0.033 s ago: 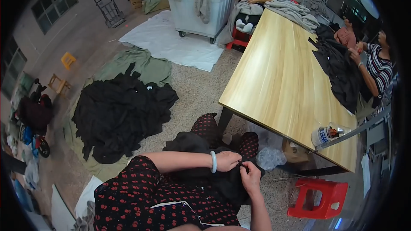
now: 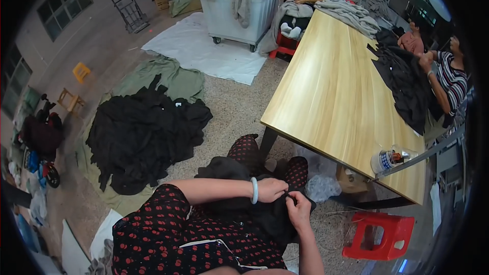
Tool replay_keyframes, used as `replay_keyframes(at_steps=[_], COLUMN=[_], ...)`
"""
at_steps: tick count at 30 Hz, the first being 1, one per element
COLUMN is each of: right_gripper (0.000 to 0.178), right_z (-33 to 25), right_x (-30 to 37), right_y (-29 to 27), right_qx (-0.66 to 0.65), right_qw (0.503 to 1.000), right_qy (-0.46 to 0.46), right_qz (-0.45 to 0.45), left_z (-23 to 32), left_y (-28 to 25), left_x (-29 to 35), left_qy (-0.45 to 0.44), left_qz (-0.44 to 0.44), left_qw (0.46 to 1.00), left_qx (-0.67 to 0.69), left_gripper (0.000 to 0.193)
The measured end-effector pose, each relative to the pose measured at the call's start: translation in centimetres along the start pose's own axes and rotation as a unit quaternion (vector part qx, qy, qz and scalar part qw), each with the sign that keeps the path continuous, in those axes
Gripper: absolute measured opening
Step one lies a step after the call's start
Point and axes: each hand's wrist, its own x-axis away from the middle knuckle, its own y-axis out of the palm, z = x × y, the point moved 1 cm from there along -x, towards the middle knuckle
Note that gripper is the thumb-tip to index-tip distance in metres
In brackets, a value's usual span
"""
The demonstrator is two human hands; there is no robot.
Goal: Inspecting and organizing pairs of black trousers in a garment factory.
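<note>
A black garment (image 2: 265, 216) lies across my lap, its folds spreading over my knees. My left hand (image 2: 272, 190), with a pale bangle at the wrist, pinches an edge of this cloth. Close against it, my right hand (image 2: 299, 209) grips the same edge between thumb and fingers. The fingertips of both hands almost meet, and whatever small detail sits between them is too small to make out. Black trousers with red dots show on my legs beneath the cloth.
A heap of black garments (image 2: 147, 137) lies on green cloth to the left. The wooden table (image 2: 326, 97) stands right, bearing a plastic jar (image 2: 382, 162). Beside me is a red stool (image 2: 377, 237). A white wheeled bin (image 2: 239, 15) stands far off; co-workers handle cloth around the table.
My hands stay nearly still on the black garment. At the right, the co-worker in the striped shirt has shifted a hand slightly.
</note>
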Motion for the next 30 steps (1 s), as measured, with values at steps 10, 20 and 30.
replay_keyframes(at_steps=[10,20,30], right_gripper=[0.015,0.022,0.012], right_z=[-1.8,0.8,0.5], right_x=[0.1,2.9,2.3], right_y=[-0.4,-1.8,-0.3], right_qx=[0.009,0.032,0.116], right_qw=[0.996,0.98,0.988], right_qy=[-0.023,0.063,-0.073], right_qz=[-0.08,-0.184,-0.069], left_z=[1.5,-2.5,-2.3], left_y=[-4.4,0.5,5.0], left_x=[0.8,-3.3,-0.8], left_qy=[0.036,-0.338,-0.154], left_qz=[-0.146,-0.201,0.102], left_qw=[0.986,0.919,0.977], left_qx=[-0.075,-0.031,0.11], left_gripper=[0.015,0.063,0.028])
